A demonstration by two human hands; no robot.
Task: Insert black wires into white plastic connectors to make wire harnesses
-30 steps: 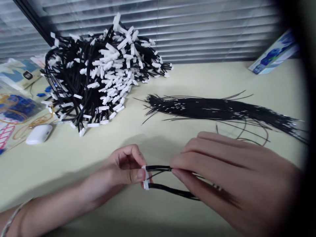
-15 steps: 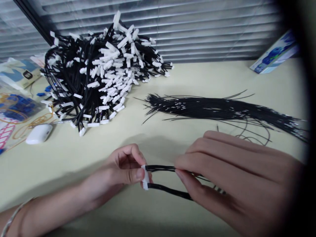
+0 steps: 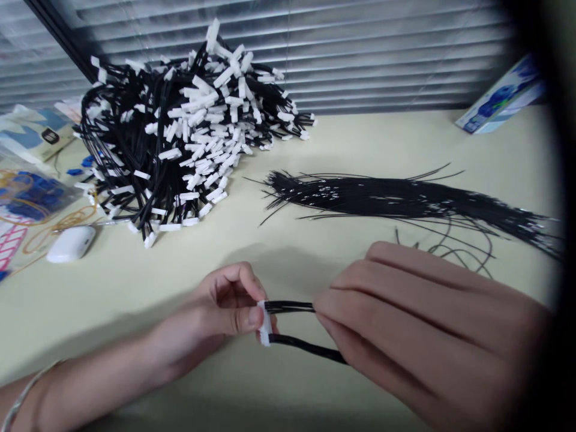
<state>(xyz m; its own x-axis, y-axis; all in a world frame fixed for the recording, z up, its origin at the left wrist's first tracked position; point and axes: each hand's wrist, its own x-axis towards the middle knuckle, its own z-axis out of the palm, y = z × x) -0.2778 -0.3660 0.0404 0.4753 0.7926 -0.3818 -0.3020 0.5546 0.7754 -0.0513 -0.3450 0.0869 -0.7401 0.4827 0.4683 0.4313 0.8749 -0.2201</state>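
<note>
Low in the middle, my left hand point(image 3: 229, 312) pinches a white plastic connector point(image 3: 265, 327) between thumb and fingers. Two groups of black wires leave its right side: thin wires point(image 3: 290, 306) at the upper end and a thicker black bundle point(image 3: 306, 347) at the lower end. My right hand point(image 3: 423, 324) is closed on the upper wires, its thumb and index fingertip pressed together a short way from the connector. The lower bundle passes behind that hand, which hides where it goes.
A large heap of black cables with white connectors point(image 3: 198, 132) stands at the back left. Loose black wires point(image 3: 396, 197) lie in a long bunch behind my right hand. A white earbud case point(image 3: 71, 244), a bag of blue parts point(image 3: 33, 192) and a blue-and-white box point(image 3: 499, 96) are around them.
My right hand has slid slightly left along the upper wires, towards the connector, and its fingers have closed up. My left hand and the connector have stayed in place.
</note>
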